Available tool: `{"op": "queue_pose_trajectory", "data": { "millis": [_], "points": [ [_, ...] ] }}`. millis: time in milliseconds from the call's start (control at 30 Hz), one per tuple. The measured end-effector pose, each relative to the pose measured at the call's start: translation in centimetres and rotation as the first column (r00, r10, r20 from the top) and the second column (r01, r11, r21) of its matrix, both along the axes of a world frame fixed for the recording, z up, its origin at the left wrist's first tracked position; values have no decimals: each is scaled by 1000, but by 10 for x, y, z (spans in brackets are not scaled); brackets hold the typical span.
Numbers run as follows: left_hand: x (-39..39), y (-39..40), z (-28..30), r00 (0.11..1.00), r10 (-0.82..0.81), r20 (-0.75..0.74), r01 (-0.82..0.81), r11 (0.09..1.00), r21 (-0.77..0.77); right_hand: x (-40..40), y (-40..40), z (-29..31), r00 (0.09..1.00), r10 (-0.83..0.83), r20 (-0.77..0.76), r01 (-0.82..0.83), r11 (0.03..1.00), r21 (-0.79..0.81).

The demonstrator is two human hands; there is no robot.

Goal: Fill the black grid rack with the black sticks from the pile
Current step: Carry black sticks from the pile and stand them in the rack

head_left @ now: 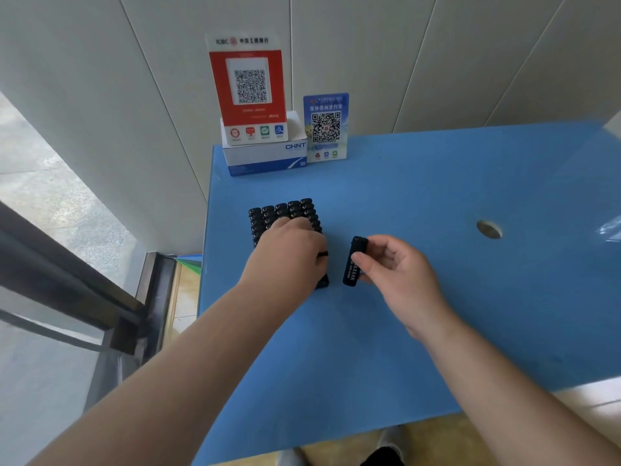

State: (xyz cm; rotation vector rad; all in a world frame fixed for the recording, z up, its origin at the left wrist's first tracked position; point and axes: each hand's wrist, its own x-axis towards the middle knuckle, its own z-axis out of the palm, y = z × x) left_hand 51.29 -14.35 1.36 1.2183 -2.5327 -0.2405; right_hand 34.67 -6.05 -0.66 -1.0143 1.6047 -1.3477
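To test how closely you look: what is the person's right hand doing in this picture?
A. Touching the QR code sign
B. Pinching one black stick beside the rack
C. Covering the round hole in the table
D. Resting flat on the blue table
B: the right hand pinches a black stick, just right of the black grid rack.

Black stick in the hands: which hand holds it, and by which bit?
The right hand pinches the small black plastic stick with white print around its middle, fingertips on its side.
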Motion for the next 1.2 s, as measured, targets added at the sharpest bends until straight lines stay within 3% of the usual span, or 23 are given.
{"op": "queue_pose_trajectory", "data": {
  "millis": [333,600,900,1200],
  "points": [
    [25,-3,-5,981,17,-193,-16,1000,3,7,-19,-8,951,104,-290,-108,994,2],
    [54,-1,-15,974,56,-221,-68,996,-50,12,-24,-11,854,165,-493,-189,982,3],
    [66,6,-23,973,57,-222,-60,998,-9,17,-19,-16,853,138,-503,-184,982,-42],
    [67,12,-32,962,124,-244,-115,992,51,19,-21,-19,817,159,-554,-163,986,43]
  ]
}}
